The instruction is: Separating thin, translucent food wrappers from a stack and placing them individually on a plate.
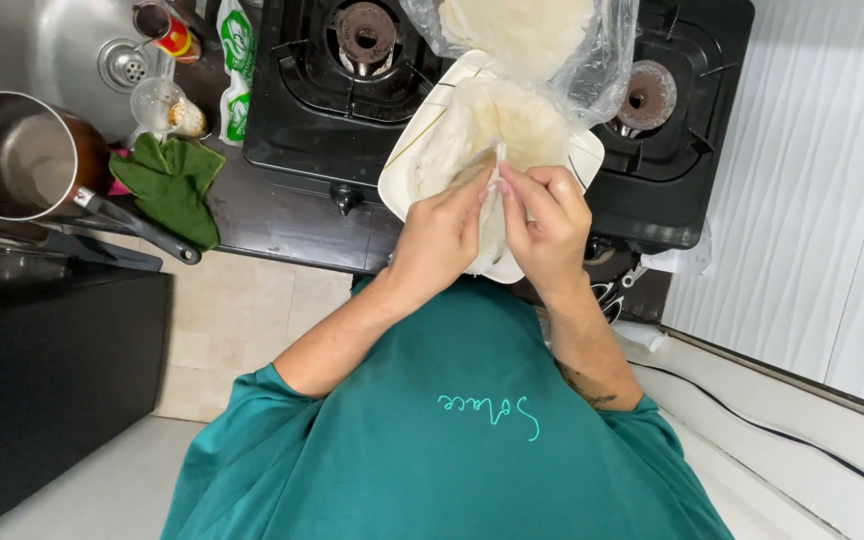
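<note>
A teal shirt [452,440] of soft knit cloth fills the foreground, nearest the camera, with both bare forearms reaching forward out of its short sleeves. Beyond it stands the black gas stove [302,100], glossy and flat-topped, with round metal burners on either side and a small dark knob at its front edge. It sits on a dark bench [282,225], whose polished top runs left to a stainless steel sink [42,40] with a round drain.

Over the stove's front edge is a white square plate [407,175] with rounded corners. A clear, crinkled plastic bag [552,60] rises above it, holding pale, floury, thin round flatbreads [512,125] in a soft stack that sags onto the plate.

A shiny steel saucepan [12,155] with a long black handle lies at the left, beside a crumpled green cloth [172,185]. Just behind the cloth are a small clear glass [160,105] and a red-labelled bottle [164,28].

The left hand [442,240] and right hand [547,225] meet just beside each other at the plate's near edge, fingers curled narrow, both pinching the thin edge of the flatbreads through or alongside the plastic; which, I cannot tell.
</note>
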